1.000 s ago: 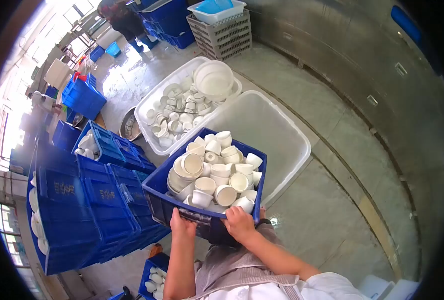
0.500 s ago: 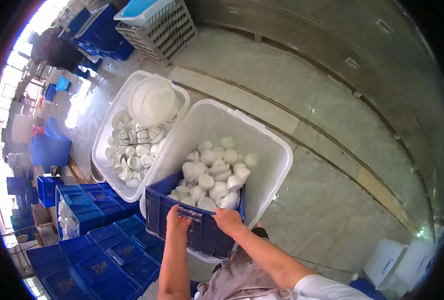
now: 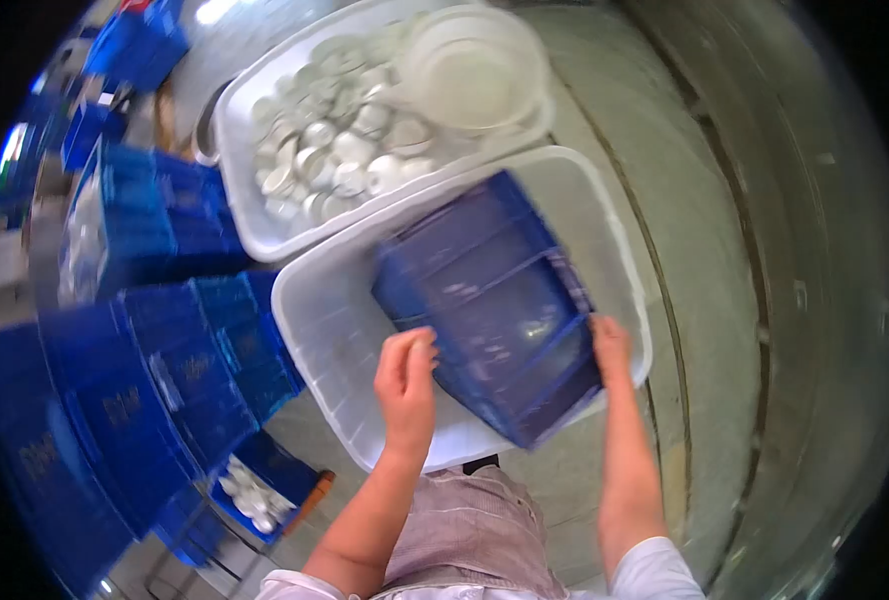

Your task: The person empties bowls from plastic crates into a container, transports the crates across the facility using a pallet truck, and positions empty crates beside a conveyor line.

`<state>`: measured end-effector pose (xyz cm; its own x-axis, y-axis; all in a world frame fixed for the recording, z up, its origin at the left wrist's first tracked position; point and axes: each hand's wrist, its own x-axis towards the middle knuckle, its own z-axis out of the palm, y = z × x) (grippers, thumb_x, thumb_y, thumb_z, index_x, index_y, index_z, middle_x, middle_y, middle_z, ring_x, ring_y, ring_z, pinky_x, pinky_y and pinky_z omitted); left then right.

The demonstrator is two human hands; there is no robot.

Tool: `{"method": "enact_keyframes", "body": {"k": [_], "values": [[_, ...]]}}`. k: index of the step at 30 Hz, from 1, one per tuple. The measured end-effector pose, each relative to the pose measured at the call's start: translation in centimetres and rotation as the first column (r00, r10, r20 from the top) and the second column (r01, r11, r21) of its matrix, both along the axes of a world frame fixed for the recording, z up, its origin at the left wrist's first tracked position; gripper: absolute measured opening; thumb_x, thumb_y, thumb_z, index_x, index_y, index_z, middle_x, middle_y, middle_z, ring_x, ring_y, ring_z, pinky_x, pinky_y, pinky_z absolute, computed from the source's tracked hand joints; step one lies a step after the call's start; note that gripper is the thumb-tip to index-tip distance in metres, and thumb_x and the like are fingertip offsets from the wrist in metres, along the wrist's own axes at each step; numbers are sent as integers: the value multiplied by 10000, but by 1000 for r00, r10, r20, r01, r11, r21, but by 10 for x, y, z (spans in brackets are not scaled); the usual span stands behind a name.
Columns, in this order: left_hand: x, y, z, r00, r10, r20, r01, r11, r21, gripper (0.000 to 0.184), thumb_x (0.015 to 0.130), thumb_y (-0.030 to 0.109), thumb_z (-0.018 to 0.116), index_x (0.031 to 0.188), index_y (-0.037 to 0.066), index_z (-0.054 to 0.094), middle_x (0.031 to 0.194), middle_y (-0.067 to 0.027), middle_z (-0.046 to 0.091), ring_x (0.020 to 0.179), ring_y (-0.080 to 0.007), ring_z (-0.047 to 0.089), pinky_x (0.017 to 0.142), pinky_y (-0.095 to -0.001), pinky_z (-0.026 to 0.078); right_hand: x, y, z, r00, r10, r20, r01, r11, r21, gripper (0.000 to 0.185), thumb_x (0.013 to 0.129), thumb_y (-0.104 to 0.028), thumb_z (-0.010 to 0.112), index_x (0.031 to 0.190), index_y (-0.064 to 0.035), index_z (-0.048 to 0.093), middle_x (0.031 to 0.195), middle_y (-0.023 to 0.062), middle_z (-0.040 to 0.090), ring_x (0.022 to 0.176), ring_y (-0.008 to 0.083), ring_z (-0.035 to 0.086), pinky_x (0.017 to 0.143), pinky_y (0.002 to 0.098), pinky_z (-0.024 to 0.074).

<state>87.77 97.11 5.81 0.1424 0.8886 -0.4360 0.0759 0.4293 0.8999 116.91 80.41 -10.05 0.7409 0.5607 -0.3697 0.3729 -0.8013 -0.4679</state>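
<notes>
Crate (image 3: 495, 300), blue, was tipped over a white tub (image 3: 327, 345), underside up, its long axis slanting from upper left to lower right. It lay left of the right hand (image 3: 612, 348), the nearer one, which gripped its edge; the left hand (image 3: 407, 375) was curled closed beside its other side, gripping nothing visible. Whatever lay beneath was hidden. Beyond, a second tub (image 3: 237, 195) held white cups (image 3: 350, 150) and a round translucent basin (image 3: 475, 70); at lower left, a small bin (image 3: 277, 452) held white pieces (image 3: 255, 497).
</notes>
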Motion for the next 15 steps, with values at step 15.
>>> {"method": "enact_keyframes", "body": {"k": [15], "values": [[-222, -158, -496, 795, 369, -482, -590, 655, -473, 685, 924, 496, 326, 1283, -80, 422, 1323, -259, 431, 1241, -357, 404, 1036, -363, 296, 57, -43, -172, 722, -288, -629, 336, 941, -45, 341, 940, -256, 452, 1013, 33, 618, 922, 78, 633, 824, 164, 567, 722, 286, 462]]}}
